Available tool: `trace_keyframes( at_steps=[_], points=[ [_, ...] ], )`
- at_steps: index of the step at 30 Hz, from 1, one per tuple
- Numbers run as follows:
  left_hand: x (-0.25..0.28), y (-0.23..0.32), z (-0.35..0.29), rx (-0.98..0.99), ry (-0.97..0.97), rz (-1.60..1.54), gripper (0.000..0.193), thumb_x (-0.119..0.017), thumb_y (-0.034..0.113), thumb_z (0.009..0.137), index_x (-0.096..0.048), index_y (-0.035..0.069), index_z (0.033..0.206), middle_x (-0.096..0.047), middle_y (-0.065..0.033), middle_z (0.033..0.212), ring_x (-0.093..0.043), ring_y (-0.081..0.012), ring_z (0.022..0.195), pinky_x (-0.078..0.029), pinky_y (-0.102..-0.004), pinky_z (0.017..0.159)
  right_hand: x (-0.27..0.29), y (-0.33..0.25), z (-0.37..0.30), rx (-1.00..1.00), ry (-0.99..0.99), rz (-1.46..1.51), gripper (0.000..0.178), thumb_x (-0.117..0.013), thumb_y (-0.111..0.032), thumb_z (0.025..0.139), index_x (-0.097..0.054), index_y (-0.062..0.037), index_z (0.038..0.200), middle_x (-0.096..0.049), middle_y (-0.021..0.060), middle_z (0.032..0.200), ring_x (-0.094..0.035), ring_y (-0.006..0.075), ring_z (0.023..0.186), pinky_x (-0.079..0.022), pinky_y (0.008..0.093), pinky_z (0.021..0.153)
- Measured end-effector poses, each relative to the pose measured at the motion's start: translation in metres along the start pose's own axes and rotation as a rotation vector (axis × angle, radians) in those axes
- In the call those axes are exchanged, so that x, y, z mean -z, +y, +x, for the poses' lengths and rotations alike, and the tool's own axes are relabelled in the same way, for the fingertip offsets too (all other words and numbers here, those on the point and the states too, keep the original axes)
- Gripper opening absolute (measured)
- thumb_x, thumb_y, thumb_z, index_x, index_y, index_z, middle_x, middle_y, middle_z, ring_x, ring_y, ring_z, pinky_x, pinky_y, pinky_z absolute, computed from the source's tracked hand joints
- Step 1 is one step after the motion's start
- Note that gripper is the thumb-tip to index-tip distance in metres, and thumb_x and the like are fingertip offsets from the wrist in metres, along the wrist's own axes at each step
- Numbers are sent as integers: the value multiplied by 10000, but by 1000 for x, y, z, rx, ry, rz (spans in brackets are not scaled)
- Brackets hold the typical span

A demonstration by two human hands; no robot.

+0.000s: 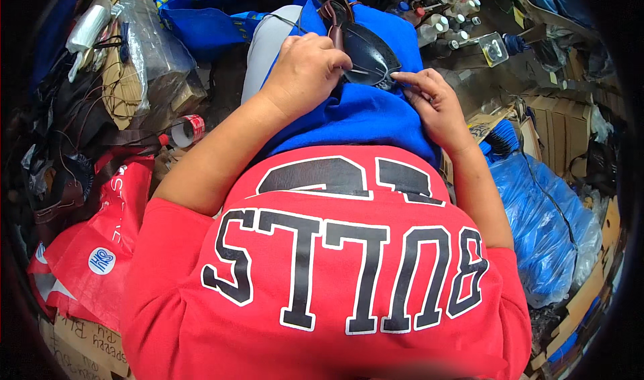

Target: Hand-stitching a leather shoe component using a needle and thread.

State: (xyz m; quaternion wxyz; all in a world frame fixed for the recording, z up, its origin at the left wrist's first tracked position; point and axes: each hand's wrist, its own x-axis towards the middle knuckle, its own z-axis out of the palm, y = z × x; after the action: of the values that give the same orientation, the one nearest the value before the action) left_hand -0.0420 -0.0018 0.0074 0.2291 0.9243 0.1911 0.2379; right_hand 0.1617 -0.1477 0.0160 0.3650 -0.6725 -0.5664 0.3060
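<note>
A dark, glossy, rounded piece [367, 44] lies on the blue cloth [349, 115] over my lap; it looks like part of a shoe. A brown leather-like strip [333, 28] rises along its left side. My left hand [305, 68] is closed at the left edge of this piece, fingers curled; its grip is partly hidden by the knuckles. Thin pale strands, like thread, cross the dark surface between my hands. At the piece's right edge my right hand [433, 101] pinches with thumb and forefinger; what lies between the fingertips is too small to make out.
Several plastic bottles [439, 24] lie at the far right. A blue plastic bag [543, 226] and cardboard [560, 128] crowd the right side. To the left are a red bag [100, 239], a clear bottle with a red label [186, 130] and clear plastic wrapping [157, 58].
</note>
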Motion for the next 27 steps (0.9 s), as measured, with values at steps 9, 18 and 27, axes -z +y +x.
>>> trace_keyframes(
  at_steps=[9, 18, 27],
  points=[
    [-12, -11, 10, 69, -63, -283, 209, -709, 38, 735, -733, 161, 901, -529, -32, 727, -526, -182, 749, -438, -291, 680, 12, 18, 19, -42, -166, 101, 218, -579, -51, 864, -694, -139, 1026, -523, 33, 880, -496, 146, 846, -403, 245, 795],
    [-16, -14, 13, 61, -90, -266, 221, -701, 11, 731, -736, 162, 889, -558, -41, 758, -538, -202, 764, -443, -296, 689, 14, 20, 21, -59, -188, 109, 200, -591, -70, 862, -697, -142, 1016, -506, 32, 853, -493, 155, 844, -402, 251, 785],
    [-22, -12, 15, 44, -115, -271, 202, -710, 45, 727, -737, 174, 880, -524, -29, 721, -521, -197, 743, -435, -307, 677, 17, 20, 22, -136, -236, 216, 202, -606, -80, 857, -704, -128, 1028, -488, 0, 812, -476, 109, 813, -394, 226, 761]
  ],
)
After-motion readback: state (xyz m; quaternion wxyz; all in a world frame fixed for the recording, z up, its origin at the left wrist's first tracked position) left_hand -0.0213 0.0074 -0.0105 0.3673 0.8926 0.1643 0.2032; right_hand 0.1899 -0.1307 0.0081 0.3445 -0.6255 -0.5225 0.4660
